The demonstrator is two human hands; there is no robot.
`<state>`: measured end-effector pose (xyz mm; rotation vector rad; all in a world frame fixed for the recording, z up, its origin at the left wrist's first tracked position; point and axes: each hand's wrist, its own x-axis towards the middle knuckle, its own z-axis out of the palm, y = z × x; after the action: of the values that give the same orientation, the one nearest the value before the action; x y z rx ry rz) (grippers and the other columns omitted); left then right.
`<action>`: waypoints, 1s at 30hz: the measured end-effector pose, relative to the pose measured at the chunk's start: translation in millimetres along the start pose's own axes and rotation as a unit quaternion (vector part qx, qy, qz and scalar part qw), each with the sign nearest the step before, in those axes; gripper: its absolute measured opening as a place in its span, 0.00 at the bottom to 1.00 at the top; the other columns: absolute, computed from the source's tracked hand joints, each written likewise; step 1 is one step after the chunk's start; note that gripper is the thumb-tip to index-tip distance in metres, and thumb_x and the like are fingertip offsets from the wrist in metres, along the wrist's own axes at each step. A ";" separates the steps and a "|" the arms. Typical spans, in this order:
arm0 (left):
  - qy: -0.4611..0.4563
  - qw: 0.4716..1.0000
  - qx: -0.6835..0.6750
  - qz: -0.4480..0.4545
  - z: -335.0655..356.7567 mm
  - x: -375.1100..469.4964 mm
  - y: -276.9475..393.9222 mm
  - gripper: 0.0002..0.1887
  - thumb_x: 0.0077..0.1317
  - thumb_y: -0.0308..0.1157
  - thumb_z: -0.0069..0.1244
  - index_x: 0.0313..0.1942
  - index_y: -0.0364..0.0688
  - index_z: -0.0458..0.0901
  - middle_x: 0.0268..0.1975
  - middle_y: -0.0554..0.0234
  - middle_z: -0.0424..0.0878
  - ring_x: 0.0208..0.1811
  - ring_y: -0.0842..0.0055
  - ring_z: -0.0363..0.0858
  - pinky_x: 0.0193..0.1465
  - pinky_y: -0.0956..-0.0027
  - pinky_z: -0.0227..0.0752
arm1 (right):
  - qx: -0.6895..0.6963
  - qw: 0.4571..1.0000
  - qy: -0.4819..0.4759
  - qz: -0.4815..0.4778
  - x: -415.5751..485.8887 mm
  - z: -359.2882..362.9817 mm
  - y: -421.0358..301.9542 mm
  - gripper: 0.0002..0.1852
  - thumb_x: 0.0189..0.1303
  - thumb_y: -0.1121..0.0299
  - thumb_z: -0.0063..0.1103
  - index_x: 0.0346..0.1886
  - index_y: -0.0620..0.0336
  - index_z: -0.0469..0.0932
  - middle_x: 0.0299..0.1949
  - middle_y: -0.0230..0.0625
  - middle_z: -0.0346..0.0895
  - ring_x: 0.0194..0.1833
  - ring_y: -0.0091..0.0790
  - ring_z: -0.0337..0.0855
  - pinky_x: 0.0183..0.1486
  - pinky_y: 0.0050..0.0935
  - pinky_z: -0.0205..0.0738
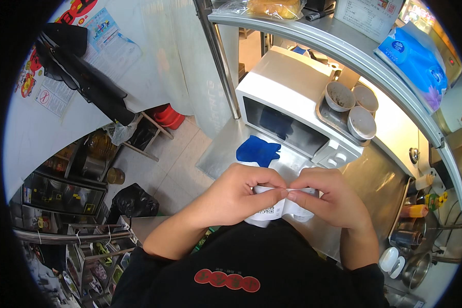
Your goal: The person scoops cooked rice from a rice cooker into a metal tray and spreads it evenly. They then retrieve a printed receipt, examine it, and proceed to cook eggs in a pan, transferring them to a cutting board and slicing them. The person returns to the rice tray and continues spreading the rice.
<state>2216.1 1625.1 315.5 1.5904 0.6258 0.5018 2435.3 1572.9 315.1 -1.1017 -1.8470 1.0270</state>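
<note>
Close to my chest, a curled white paper slip [268, 216] with print and a square code hangs from both hands. My left hand [235, 194] pinches it between thumb and fingers. From the other side my right hand [333, 194] grips it the same way, the two thumb tips nearly meeting at the paper's upper edge. Part of the slip is hidden behind the thumbs. Below and beyond them is a stainless steel counter [225, 148]. A blue cloth [256, 151] lies on it just past my left hand, in front of a white microwave oven [285, 79].
Dirty bowls [362, 123] sit in a tray on the microwave. A shelf [323, 29] overhead holds a blue tissue pack [412, 61]. Sauce bottles [412, 211] and a steel bowl [416, 269] stand right. At left are a black bag [134, 202] and a red stool [169, 116].
</note>
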 end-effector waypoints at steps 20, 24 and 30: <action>0.013 0.986 -0.163 -0.042 2.5 11.6 -16.8 0.07 0.70 0.27 0.52 0.42 0.33 0.83 0.35 0.69 0.84 0.35 0.88 0.77 0.39 0.80 0.70 | -0.024 0.999 0.006 0.034 0.6 -8.3 1.0 0.07 0.56 0.70 0.68 0.33 0.62 0.82 0.27 0.38 0.77 0.29 0.38 0.77 0.31 0.31 0.68; 0.000 0.986 -0.156 -0.052 0.6 11.3 -18.1 0.06 0.68 0.27 0.54 0.42 0.34 0.83 0.34 0.68 0.85 0.34 0.88 0.78 0.37 0.80 0.71 | -0.007 1.000 0.002 0.023 1.4 -12.5 5.7 0.07 0.56 0.70 0.68 0.34 0.63 0.83 0.27 0.37 0.79 0.29 0.35 0.77 0.31 0.30 0.67; 0.004 0.989 -0.140 -0.053 -0.9 11.7 -20.1 0.06 0.68 0.26 0.54 0.42 0.33 0.84 0.34 0.67 0.86 0.34 0.87 0.79 0.37 0.79 0.72 | 0.014 1.000 -0.013 0.020 3.4 -13.2 9.6 0.07 0.56 0.71 0.68 0.35 0.63 0.84 0.26 0.37 0.78 0.28 0.34 0.76 0.30 0.29 0.66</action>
<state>2222.2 1634.6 295.2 1.2838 0.6134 0.4935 2448.7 1582.4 312.6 -1.1177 -1.8322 1.0910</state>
